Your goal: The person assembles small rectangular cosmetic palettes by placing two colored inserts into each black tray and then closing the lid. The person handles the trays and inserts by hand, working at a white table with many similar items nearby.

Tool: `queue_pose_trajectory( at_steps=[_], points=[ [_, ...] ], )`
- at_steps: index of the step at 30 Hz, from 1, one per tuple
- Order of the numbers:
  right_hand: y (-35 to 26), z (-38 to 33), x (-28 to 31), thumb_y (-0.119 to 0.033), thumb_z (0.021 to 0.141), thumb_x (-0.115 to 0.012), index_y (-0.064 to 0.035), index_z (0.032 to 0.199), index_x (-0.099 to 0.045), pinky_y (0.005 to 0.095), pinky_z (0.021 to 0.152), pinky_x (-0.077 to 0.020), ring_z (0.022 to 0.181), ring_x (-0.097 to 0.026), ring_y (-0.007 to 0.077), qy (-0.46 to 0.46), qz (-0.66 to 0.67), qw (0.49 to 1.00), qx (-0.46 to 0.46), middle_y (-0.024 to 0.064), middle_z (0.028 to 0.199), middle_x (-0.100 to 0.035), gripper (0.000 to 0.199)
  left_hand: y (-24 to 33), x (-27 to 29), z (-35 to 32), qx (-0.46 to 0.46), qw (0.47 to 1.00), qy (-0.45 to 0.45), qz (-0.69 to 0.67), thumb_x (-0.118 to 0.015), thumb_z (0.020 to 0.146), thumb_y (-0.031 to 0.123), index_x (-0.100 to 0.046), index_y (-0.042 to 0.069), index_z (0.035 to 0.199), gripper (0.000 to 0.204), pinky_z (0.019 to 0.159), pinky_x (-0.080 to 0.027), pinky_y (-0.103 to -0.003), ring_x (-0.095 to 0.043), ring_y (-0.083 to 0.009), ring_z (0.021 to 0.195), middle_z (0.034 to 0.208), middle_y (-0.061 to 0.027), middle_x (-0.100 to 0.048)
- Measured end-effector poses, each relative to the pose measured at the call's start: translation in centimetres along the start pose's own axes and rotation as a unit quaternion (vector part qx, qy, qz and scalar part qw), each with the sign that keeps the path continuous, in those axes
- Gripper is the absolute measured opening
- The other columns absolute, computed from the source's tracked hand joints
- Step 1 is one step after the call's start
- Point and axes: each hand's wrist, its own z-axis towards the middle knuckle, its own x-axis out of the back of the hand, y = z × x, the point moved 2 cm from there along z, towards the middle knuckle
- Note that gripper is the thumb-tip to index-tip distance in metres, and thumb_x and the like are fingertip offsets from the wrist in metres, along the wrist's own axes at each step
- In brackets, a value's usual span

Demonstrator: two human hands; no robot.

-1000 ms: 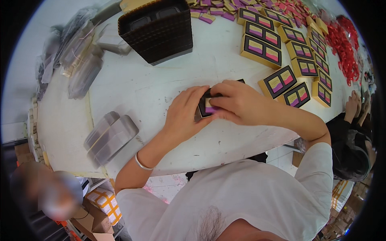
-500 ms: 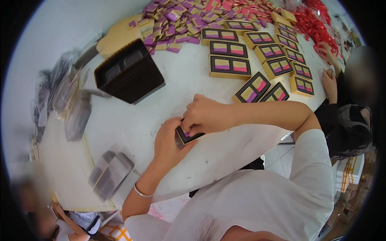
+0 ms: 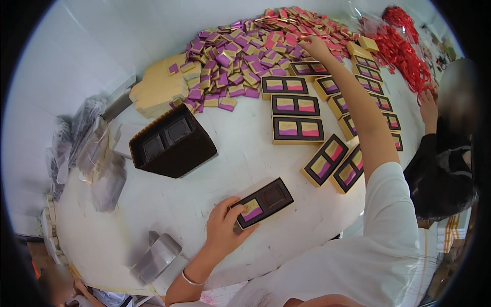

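Note:
My left hand (image 3: pixel 225 227) grips the near-left end of a shallow gold box with a black two-compartment tray (image 3: pixel 273 197). A purple-and-gold wrapped square (image 3: pixel 251 211) fills its left compartment, under my fingers; the right compartment shows only the dark tray. Stretched across the table, my right hand (image 3: pixel 316 48) is at the pile of pink-and-gold wrapped squares (image 3: pixel 291 38), its fingers bent together among them. Whatever lies between those fingertips is too small to make out. Beside that pile lie many purple-and-gold squares (image 3: pixel 225 59).
Filled two-square boxes (image 3: pixel 297 129) stand in rows, partly behind my right forearm. Left of my box stands a dark carton with black trays (image 3: pixel 174 143). Clear plastic lids (image 3: pixel 158 258), yellow flat pieces (image 3: pixel 158 89) and red ribbon (image 3: pixel 401 61) lie around. A co-worker's hand (image 3: pixel 428 105) is at right.
My right hand has left the box and reached far across to the pink pile. The purple-and-gold square now lies in the box's left compartment. My left hand still holds the box.

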Motion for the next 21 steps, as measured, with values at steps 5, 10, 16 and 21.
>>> queue_pose_trajectory(
  at_steps=[5, 10, 16, 21],
  points=[
    [-4.2, 2.9, -4.9, -0.037, 0.077, -0.067, -0.0049, 0.114, -0.062, 0.043, 0.085, -0.0489, 0.101, -0.06, 0.0345, 0.017, -0.062, 0.992, 0.109, 0.0192, 0.108, -0.063, 0.049, 0.4, 0.6, 0.1, 0.016, 1.0, -0.014, 0.018, -0.086, 0.058, 0.017, -0.056, 0.007, 0.09, 0.045, 0.075, -0.05, -0.036, -0.059, -0.0305, 0.094, 0.11, -0.0143, -0.055],
    [-10.2, 1.7, -8.1, -0.017, 0.076, -0.061, -0.0053, 0.088, -0.069, 0.0442, 0.072, -0.0535, 0.085, -0.067, 0.032, -0.033, -0.191, 0.976, 0.096, 0.015, 0.092, -0.068, 0.019, -0.1, 0.2, -0.2, 0.023, 1.0, -0.018, 0.005, -0.084, 0.061, 0.022, -0.057, 0.009, 0.094, 0.044, 0.072, -0.046, -0.035, -0.057, -0.0277, 0.088, 0.113, -0.0116, -0.055],
    [-9.0, 0.6, -4.9, -0.013, 0.076, -0.06, -0.006, 0.091, -0.066, 0.0441, 0.076, -0.0518, 0.09, -0.064, 0.0332, 0.042, -0.139, 0.984, 0.104, 0.0153, 0.094, -0.066, 0.018, -0.3, -0.5, -0.3, 0.024, 0.999, -0.028, -0.017, -0.085, 0.057, 0.016, -0.054, 0.01, 0.095, 0.049, 0.077, -0.047, -0.039, -0.056, -0.0322, 0.096, 0.113, -0.0153, -0.054],
    [-8.8, -3.2, -4.1, -0.015, 0.076, -0.062, -0.0058, 0.108, -0.059, 0.0434, 0.085, -0.0487, 0.107, -0.057, 0.0314, -0.018, -0.15, 0.963, 0.224, 0.0171, 0.121, -0.055, 0.032, -0.5, -0.4, -0.8, 0.048, 0.998, -0.014, -0.027, -0.085, 0.058, 0.015, -0.054, 0.009, 0.095, 0.048, 0.08, -0.047, -0.041, -0.055, -0.0343, 0.098, 0.115, -0.017, -0.051]
  ],
)
